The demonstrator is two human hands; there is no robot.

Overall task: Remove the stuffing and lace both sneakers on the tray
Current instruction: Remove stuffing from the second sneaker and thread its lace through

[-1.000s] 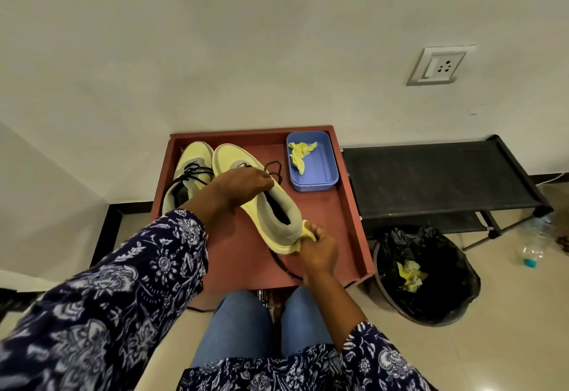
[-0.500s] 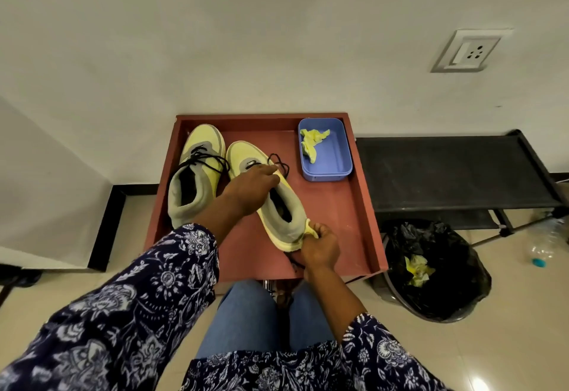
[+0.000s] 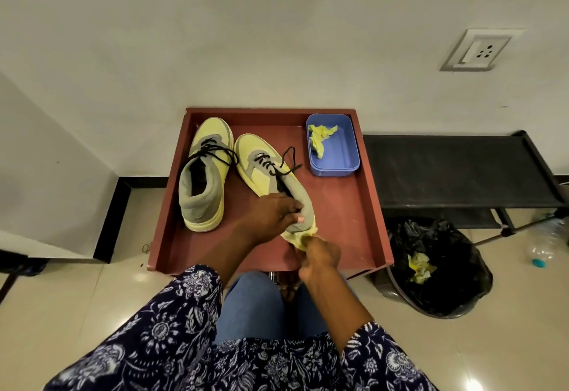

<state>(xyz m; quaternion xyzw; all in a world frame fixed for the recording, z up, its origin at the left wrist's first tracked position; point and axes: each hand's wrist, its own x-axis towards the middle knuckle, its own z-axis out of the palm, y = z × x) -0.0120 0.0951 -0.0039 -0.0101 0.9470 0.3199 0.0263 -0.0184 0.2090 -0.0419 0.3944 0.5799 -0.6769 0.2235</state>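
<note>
Now the left hand (image 3: 272, 210) has slid from the right sneaker's (image 3: 271, 175) laces to its collar, fingers clamped there, near the tray's (image 3: 374, 206) front edge; the right hand (image 3: 320, 256) still pinches its heel; no writing is legible

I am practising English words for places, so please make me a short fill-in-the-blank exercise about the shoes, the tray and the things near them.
1. Both sneakers lie on the ____ tray.
2. The crumpled yellow paper on the tray lies inside the ____ box.
3. The left hand holds the collar of the right sneaker; the other sneaker lies to its ____.
4. The bin beside the tray is lined with a ____ bag.

Missing words: red-brown; blue; left; black
</note>
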